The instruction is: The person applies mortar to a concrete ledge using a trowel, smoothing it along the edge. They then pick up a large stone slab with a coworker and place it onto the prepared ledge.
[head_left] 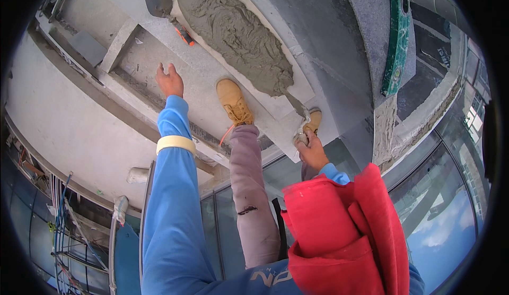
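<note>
My right hand (314, 152) is closed round the handle of a trowel (298, 105), whose blade reaches the near end of a long heap of wet grey mortar (236, 35). The mortar lies spread on a pale board or slab (305, 88). Out to the left, my left hand (170, 81) hovers with its fingers apart and nothing in it. Another trowel (158, 1), with an orange and black handle, rests beside the mortar's far left side. My tan boots (234, 101) stand close to the slab, the right one partly behind the right hand.
A green spirit level (397, 40) lies along the ledge at right. Glass panels (440, 189) slope away at lower right. A low kerb (119, 45) and a pale curved wall (90, 120) run along the left, with scaffold poles (79, 236) below. Red fabric (339, 226) hides much of my right arm.
</note>
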Demonstrator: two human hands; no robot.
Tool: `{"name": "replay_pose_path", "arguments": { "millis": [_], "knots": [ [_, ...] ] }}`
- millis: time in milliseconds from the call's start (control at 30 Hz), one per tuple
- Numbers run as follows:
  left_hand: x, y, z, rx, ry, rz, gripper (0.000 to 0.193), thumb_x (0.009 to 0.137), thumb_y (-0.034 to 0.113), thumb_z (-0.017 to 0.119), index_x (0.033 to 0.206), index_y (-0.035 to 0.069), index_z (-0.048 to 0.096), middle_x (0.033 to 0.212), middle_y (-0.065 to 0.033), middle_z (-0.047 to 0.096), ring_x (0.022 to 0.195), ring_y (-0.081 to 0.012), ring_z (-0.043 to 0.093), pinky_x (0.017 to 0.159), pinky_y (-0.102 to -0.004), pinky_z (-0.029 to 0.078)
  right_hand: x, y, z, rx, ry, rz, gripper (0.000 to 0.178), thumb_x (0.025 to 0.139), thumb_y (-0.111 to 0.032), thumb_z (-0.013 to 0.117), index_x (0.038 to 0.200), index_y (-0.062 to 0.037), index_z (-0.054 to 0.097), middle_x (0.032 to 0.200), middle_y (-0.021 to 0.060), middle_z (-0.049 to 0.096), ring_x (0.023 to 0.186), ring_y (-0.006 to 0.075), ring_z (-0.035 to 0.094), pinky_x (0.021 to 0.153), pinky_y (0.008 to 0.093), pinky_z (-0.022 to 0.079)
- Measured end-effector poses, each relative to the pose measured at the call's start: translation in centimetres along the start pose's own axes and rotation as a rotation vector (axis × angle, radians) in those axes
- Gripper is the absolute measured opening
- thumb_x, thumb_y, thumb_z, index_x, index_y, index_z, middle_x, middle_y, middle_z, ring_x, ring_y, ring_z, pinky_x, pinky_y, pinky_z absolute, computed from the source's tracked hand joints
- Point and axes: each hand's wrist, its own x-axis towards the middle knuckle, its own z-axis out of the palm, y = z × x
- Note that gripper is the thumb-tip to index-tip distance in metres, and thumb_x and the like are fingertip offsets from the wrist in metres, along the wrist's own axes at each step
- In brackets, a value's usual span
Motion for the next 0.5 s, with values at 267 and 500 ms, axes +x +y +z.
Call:
{"name": "replay_pose_path", "arguments": {
  "millis": [267,500],
  "knots": [
    [-30.6,1.6,-12.3,-0.113,-0.498,0.149,0.050,0.104,0.023,0.055,0.147,-0.002,0.045,0.134,-0.0192,0.053,0.103,-0.0244,0.062,0.091,-0.0371,0.050,1.8,3.1,-4.0,-0.297,0.131,-0.239,0.048,0.094,-0.031,0.062,0.128,0.0022,0.053,0.088,0.0218,0.067,0.087,0.0381,0.067,0.080,0.0448,0.051],
    [-54.2,7.3,-16.2,-0.402,-0.163,-0.010,0.049,0.105,0.020,0.053,0.146,-0.003,0.043,0.131,-0.0180,0.054,0.096,-0.0206,0.066,0.088,-0.0334,0.051,5.8,7.5,-9.6,-0.484,0.008,-0.086,0.060,0.091,-0.034,0.064,0.135,0.0068,0.055,0.126,0.0309,0.063,0.121,0.0443,0.060,0.106,0.0438,0.045]
  ]
}}
